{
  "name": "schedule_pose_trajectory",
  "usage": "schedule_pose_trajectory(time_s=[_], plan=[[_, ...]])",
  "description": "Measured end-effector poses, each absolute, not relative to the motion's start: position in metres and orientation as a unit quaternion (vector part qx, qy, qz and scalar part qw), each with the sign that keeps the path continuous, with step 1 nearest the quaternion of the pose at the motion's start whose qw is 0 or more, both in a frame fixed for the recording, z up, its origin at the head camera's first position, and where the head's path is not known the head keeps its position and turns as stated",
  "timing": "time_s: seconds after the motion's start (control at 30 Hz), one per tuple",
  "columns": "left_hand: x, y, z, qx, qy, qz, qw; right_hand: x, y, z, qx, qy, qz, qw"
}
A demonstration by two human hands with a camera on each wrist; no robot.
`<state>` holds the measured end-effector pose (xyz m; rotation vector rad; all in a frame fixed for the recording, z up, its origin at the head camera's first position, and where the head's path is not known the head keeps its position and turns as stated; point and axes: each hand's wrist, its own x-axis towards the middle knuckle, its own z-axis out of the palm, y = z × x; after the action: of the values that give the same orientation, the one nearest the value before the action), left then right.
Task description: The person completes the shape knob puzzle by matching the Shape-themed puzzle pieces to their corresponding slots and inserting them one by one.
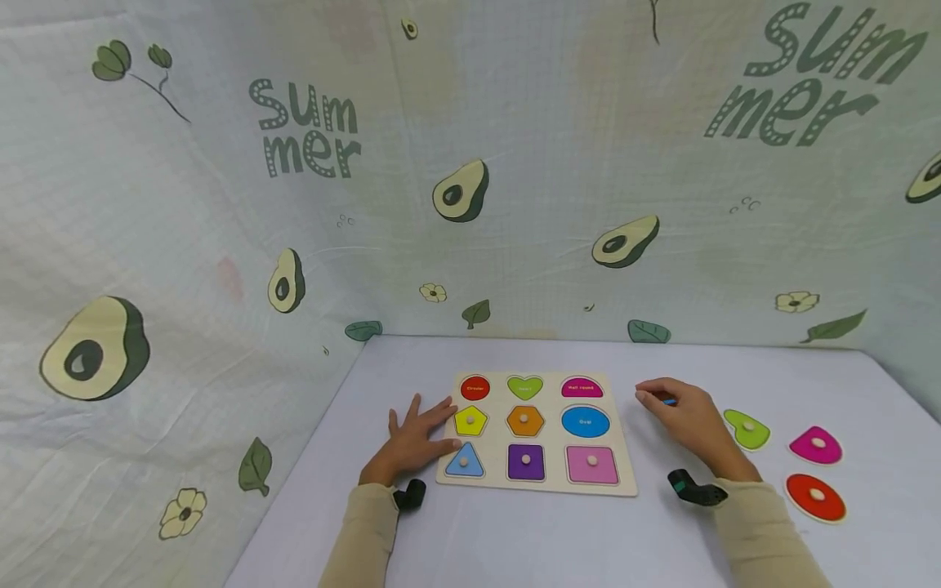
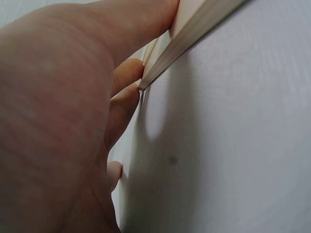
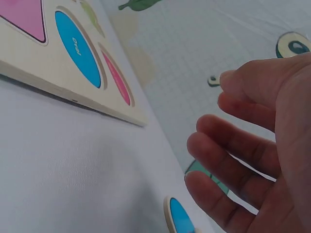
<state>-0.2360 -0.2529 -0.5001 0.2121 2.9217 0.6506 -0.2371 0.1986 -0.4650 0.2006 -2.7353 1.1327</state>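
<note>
Flanking the puzzle board (image 1: 537,483), hands (three loose pieces right).

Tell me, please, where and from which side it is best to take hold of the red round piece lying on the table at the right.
Probably pinch the small wooden knob at the centre of the red round piece, coming from straight above. The piece lies flat on the table, so its thin edge gives little to grip, while the knob stands up. The right hand is nearest to it.

The head view looks down from 6 o'clock over the puzzle board (image 1: 537,433). Both wrist views sit low and close, facing 12 o'clock, sharing that board's edges.
</note>
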Motion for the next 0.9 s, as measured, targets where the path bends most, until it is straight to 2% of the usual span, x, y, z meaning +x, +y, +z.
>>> schedule_pose_trajectory(time_s=[0.6, 0.9], plan=[[-0.239, -0.253, -0.503, 0.073, 0.970, 0.218, 0.073, -0.241, 0.257, -0.479, 0.015, -0.925, 0.366, 0.099], [-0.240, -0.255, -0.505, 0.076, 0.970, 0.221, 0.068, -0.246, 0.267, -0.493, -0.025, -0.920, 0.383, 0.083]])
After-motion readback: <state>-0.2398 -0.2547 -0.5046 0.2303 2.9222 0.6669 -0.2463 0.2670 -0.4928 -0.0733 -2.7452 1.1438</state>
